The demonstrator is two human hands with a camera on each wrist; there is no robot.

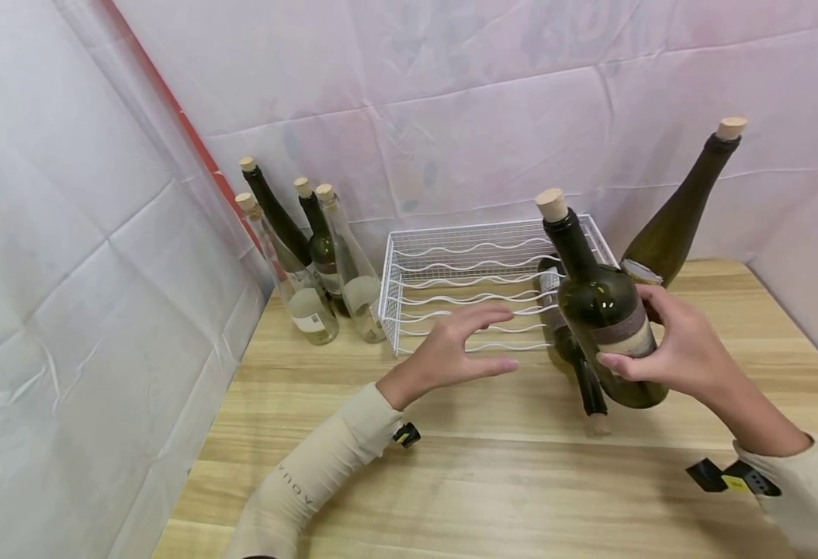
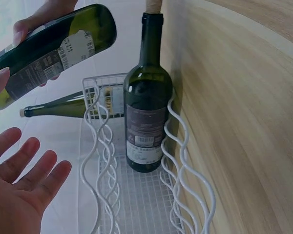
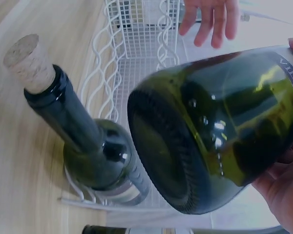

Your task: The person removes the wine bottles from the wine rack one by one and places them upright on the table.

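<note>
My right hand (image 1: pixel 684 345) grips a dark green wine bottle (image 1: pixel 590 299) by its body, thumb across the label side. The bottle is raised above the table and tilted, its cork toward the back left. In the right wrist view the base of this held bottle (image 3: pixel 219 122) faces the camera. Below it, a second dark wine bottle (image 1: pixel 552 307) lies in the right end of a white wire rack (image 1: pixel 389 310), its corked neck sticking out toward me. My left hand (image 1: pixel 451 349) hovers before the rack with fingers spread and nothing in them; they also show as spread fingers (image 2: pixel 31 170) in the left wrist view.
Left of the rack stand two clear corked bottles (image 1: pixel 307 310) (image 1: pixel 363 299) and two dark corked bottles (image 1: pixel 276 206) (image 1: pixel 321 244). A tall olive-green bottle (image 1: pixel 681 206) stands behind the rack's right end. White sheeting (image 1: pixel 451 155) walls the wooden table (image 1: pixel 465 481).
</note>
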